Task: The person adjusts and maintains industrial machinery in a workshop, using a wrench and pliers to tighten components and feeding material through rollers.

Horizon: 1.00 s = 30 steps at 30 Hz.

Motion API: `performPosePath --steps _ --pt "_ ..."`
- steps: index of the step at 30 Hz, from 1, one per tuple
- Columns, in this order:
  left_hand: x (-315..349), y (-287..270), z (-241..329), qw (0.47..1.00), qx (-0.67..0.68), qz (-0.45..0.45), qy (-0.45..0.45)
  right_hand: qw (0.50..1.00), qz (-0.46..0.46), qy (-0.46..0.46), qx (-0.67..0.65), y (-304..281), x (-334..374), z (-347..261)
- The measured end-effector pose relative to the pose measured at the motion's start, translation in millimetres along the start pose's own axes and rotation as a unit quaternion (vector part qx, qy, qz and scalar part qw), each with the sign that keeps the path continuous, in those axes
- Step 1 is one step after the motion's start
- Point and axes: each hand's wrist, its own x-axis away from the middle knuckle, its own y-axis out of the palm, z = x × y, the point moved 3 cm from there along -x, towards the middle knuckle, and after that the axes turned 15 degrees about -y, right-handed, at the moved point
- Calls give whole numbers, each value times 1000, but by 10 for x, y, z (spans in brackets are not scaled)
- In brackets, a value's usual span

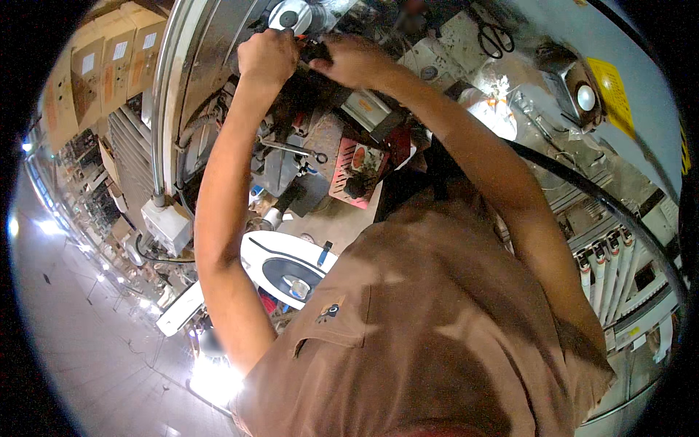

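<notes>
Round silver-white part [303, 14] with a dark knob [289, 19] in its face sits at the far edge of the view, just beyond the hands. Left fingers [282, 42] are curled tightly in at its near side; what they have hold of, if anything, is hidden. Right fingers [325, 49] are bent, less tightly, over dark parts just to the right; whether they grip anything, I cannot tell. Nearer, between the forearms, a metal wrench [291, 148] lies crosswise, its ring end to the right. Just right of it is a red slotted tray [346, 170], and nearer left stands a white oval-ended panel [255, 255]. Far right are black scissors [486, 35], then a lit round lamp [585, 97] beside a yellow label [610, 95]. Cardboard boxes [95, 73] stand far left.
</notes>
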Motion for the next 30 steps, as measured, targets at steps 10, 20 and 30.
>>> performPosePath --steps 10,20,30 --pt "-109 -156 118 999 -43 -32 3 983 34 -107 -145 42 -239 -32" --pt "-50 -88 67 999 -24 -32 -27 980 -12 -91 -178 49 -200 -69" --pt "1 -212 151 994 -41 -72 -68 982 -28 -119 -140 107 -198 -12"
